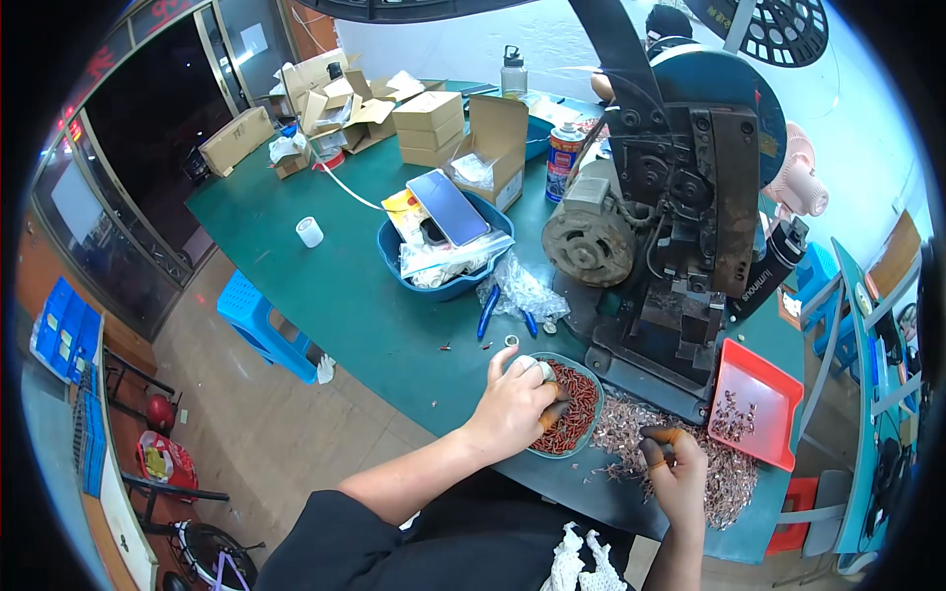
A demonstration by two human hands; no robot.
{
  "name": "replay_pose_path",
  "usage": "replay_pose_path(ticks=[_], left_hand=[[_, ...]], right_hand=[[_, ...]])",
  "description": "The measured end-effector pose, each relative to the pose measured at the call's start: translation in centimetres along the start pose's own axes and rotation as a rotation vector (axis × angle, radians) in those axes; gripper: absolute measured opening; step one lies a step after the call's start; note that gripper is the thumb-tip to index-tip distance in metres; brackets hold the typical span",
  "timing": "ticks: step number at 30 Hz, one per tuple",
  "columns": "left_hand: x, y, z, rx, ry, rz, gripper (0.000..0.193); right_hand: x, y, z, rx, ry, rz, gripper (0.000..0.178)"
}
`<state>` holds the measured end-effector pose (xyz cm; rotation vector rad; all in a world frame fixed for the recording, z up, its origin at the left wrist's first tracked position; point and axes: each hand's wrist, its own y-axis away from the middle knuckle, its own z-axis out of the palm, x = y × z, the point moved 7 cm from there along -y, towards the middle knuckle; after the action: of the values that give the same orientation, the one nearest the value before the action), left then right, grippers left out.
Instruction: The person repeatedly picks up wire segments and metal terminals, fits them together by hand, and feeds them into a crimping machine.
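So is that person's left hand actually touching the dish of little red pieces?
Touching. In the head view the left hand rests over the near rim of the round dish, its fingertips down among the red pieces, with no gap visible.

Surface: green table [325,266], long, running back from the person.
Near edge: small green dish [589,419] of red parts, beside a heap of metal scraps [724,473].
Right: red tray [759,394], press machine [670,217].
Middle: blue basin [394,258], clear bags [520,291], blue pliers [489,310].
Left: white cup [309,231].
Far end: cardboard boxes [429,126], spray can [564,158], bottle [512,71].
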<state>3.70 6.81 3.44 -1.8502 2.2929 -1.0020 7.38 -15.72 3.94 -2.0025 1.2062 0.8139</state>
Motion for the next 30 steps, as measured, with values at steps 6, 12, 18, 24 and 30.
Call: replay_pose_path(ticks=[6, 12, 18, 24, 30], left_hand=[[3.8, -1.0, -1.2, 0.090, 0.143, 0.183, 0.023], [4.1, -1.6, -2.3, 0.227, 0.020, 0.218, 0.030], [4.6, -2.0, -1.5, 0.219, 0.006, 0.231, 0.026], [5.4, -2.2, -1.5, 0.087, 0.137, 0.233, 0.032], [5.4, -3.3, -1.1, -0.174, 0.440, 0.130, 0.029]], right_hand=[[-0.6, -0.6, 3.6, -0.013, -0.487, 0.290, 0.014], [-1.6, -2.1, 5.1, -0.096, -0.598, 0.309, 0.017], [0.1, -1.4, 5.6, -0.075, -0.755, 0.401, 0.018], [1.2, -0.9, 5.1, -0.032, -0.853, 0.471, 0.013], [0.1, -0.4, 4.3, -0.329, -1.010, 0.494, 0.015]])
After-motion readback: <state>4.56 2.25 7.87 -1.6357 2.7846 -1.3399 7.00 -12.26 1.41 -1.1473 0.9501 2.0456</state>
